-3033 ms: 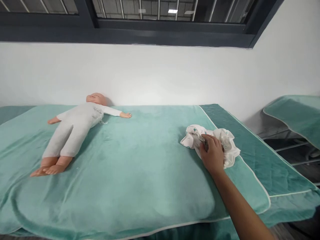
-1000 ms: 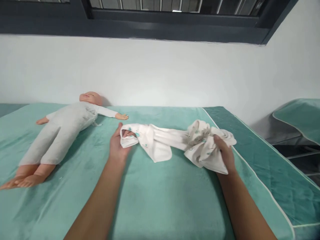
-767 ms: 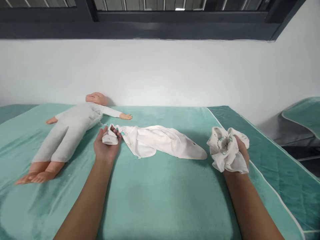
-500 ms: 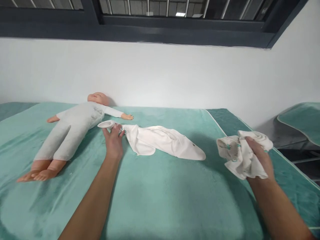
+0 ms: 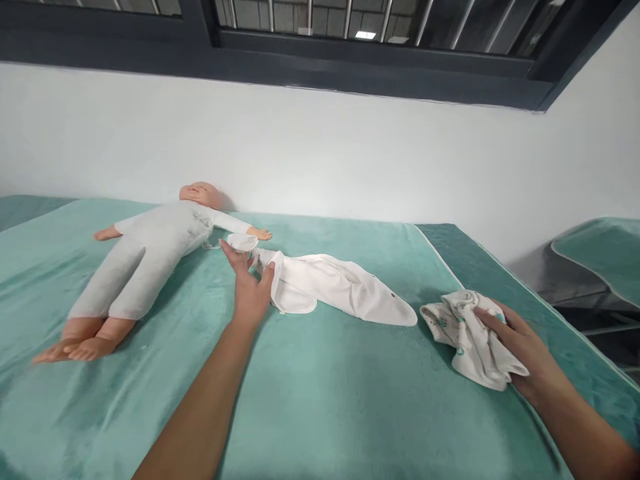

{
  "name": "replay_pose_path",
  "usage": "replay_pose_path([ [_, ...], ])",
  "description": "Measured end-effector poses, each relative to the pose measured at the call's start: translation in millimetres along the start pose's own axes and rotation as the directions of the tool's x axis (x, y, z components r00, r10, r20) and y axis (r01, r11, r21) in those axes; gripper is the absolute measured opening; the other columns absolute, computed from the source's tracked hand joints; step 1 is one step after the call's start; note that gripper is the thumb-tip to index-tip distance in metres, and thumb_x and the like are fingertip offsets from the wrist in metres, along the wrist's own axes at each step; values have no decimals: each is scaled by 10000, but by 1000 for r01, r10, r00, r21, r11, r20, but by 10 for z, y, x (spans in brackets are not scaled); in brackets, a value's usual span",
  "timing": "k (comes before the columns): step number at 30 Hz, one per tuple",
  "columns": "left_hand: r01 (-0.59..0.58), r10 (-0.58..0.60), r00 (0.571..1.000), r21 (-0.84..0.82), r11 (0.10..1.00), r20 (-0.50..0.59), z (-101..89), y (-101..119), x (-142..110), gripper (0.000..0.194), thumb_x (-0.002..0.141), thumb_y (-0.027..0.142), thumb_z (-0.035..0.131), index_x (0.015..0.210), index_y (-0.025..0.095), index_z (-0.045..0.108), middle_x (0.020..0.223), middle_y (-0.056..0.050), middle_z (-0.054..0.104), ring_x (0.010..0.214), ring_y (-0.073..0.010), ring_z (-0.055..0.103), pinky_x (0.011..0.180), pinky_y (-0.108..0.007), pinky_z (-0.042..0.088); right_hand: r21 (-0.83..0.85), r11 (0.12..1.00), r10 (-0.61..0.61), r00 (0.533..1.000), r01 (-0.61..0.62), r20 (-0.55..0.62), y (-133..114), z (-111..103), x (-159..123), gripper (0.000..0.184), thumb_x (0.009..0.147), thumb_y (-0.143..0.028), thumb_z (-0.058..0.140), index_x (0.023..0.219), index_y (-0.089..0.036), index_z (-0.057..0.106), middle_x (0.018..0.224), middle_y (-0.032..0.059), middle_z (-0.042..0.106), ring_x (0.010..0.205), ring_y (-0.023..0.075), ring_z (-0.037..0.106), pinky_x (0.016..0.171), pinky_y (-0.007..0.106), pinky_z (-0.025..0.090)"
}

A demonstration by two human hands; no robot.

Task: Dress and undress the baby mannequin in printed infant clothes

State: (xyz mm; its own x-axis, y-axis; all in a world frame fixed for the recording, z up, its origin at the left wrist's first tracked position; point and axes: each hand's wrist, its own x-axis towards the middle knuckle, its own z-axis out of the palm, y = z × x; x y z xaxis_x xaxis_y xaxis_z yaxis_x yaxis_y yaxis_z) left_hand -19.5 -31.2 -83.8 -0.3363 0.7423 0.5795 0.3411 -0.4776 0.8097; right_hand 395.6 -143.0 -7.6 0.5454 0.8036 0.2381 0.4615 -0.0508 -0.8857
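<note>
A white baby garment (image 5: 345,283) lies stretched out on the green cover, with dark dots along its right part. My left hand (image 5: 250,290) is at its left end, thumb and fingers spread apart, close to or touching a small white end piece (image 5: 243,241). Crumpled in my right hand (image 5: 523,353) is a white cloth item with a green print (image 5: 475,340), low over the right side of the cover. Its full shape is hidden by folds. A baby doll (image 5: 155,243) in a pale suit lies on its back to the left.
A green cover (image 5: 350,400) with pale piping at the right spreads over the surface. Behind it rises a white wall (image 5: 320,153) below a dark window frame (image 5: 375,73) with bars. Another green padded piece (image 5: 600,257) stands at the far right.
My left hand has moved slightly right and its fingers have spread off the garment's end. My right hand has lowered the printed cloth toward the cover.
</note>
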Motion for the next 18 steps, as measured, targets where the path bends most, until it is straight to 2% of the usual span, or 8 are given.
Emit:
replay_pose_path([
  [4,-98,90,989,69,993,114,-1,-18,-20,1000,956,391,596,1608,350,-161,1732,-108,42,1574,-279,220,1253,-507,280,72,949,298,947,-308,122,101,-68,46,467,662,-482,781,1084,-295,706,1033,111,739,855,343,714,614,414,569],
  [6,-183,159,975,147,972,156,-10,-20,-20,839,988,389,533,1633,355,-3,1735,-84,-49,1588,-294,148,1260,-518,249,-30,944,330,931,-329,156,105,-132,124,450,694,-455,764,1107,-290,696,1158,136,725,1007,371,705,735,444,573],
  [7,-227,191,963,192,955,192,-12,-21,-16,746,1003,375,497,1633,345,98,1731,-73,-95,1592,-300,107,1263,-519,235,-111,952,298,946,-285,128,85,-161,159,434,716,-440,746,1116,-284,689,1224,153,706,1102,387,680,809,466,563],
  [9,-297,213,932,283,912,294,-1,-30,-3,605,1019,335,436,1602,299,277,1728,-76,-103,1595,-302,66,1265,-519,227,-267,957,134,990,-118,43,0,-182,192,431,762,-421,703,1165,-271,667,1344,185,646,1254,397,608,931,500,524],
  [11,-321,175,912,378,868,372,31,-49,12,544,1012,316,430,1550,249,396,1729,-113,59,1594,-300,115,1259,-532,245,-370,923,-105,994,105,21,-128,-119,155,466,804,-423,667,1239,-260,636,1403,203,599,1319,382,563,1015,510,484],
  [12,-314,141,911,430,847,387,52,-61,18,535,1000,318,448,1527,229,432,1710,-134,175,1585,-305,166,1251,-549,260,-389,893,-225,973,226,50,-196,-45,113,484,828,-433,648,1276,-255,617,1413,204,587,1330,369,554,1048,509,466],
  [15,-263,43,928,566,781,371,103,-90,24,542,947,308,521,1472,176,492,1588,-174,437,1526,-338,321,1220,-593,305,-339,814,-443,882,471,163,-363,358,-40,470,866,-451,624,1285,-239,600,1367,171,614,1322,346,552,1104,535,427],
  [18,-233,13,942,627,743,335,101,-90,21,543,885,202,530,1422,123,528,1454,-189,569,1428,-344,453,1193,-545,366,-174,863,-414,861,474,296,-443,962,-95,468,903,-481,593,1300,-235,575,1376,135,607,1277,309,585,1077,510,466],
])
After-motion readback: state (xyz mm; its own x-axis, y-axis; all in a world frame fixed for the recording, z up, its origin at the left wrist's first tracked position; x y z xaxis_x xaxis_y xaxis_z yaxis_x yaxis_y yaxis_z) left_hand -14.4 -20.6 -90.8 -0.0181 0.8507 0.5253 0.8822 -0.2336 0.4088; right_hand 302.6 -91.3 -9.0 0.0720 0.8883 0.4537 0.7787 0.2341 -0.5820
